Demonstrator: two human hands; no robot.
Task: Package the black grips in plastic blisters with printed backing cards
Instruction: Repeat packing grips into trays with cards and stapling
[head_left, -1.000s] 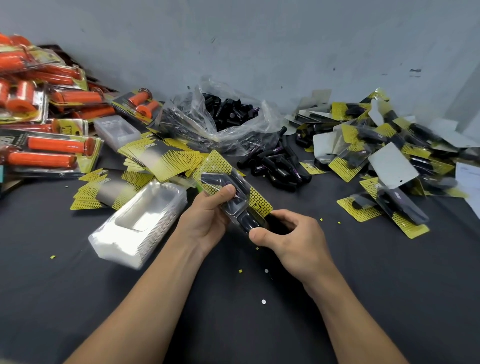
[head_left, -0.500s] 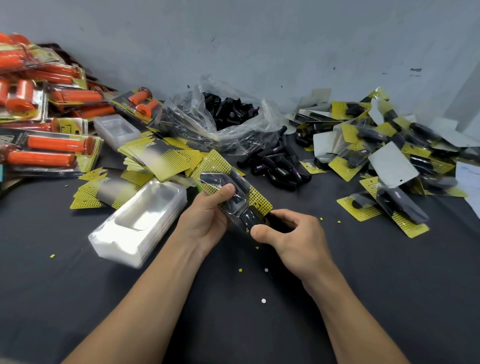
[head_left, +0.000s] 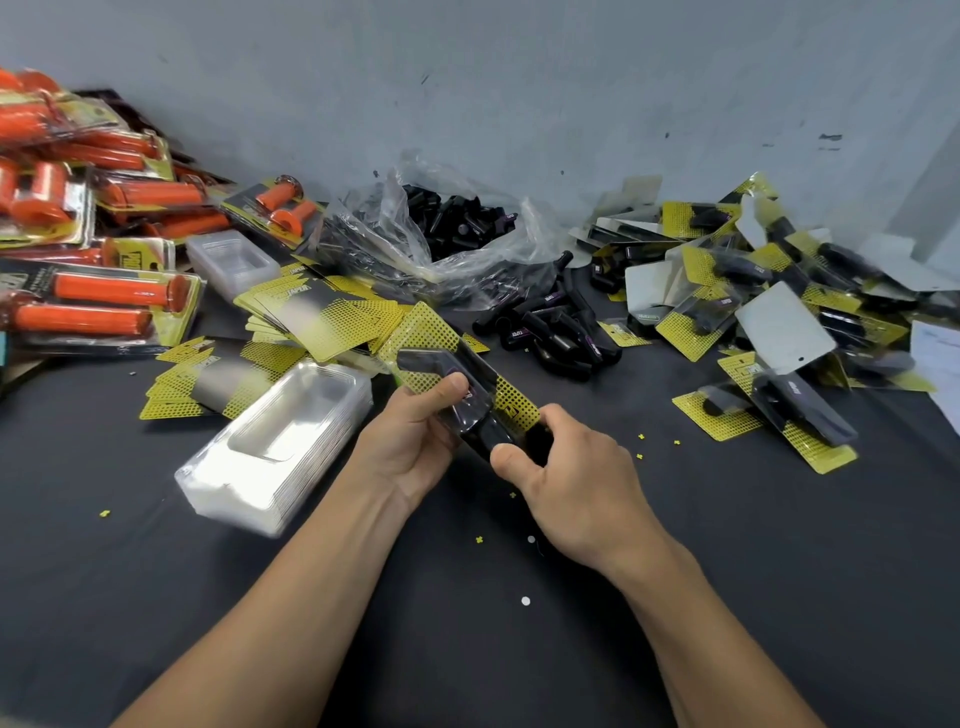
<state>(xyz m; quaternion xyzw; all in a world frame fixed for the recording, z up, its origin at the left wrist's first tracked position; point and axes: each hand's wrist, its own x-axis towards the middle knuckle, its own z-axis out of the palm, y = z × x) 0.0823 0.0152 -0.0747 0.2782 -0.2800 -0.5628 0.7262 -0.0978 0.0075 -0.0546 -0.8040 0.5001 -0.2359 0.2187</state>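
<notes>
Fingers and thumb of the left hand (head_left: 410, 441) curl round a clear plastic blister (head_left: 441, 364) backed by a yellow-and-black printed card (head_left: 511, 405), holding it tilted over the dark tabletop (head_left: 260, 597). The right hand (head_left: 576, 483) pinches a black rubber grip (head_left: 480, 431) at the blister's near end, partly inside. A stack of empty clear blisters (head_left: 280, 436) lies just to the left, and loose black grips (head_left: 550, 332) lie beyond.

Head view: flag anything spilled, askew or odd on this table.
Loose black grips lie spilled outside the clear bag on the cloth. Finished packs at the right are heaped crookedly, some face down. Tiny yellow scraps dot the cloth.
</notes>
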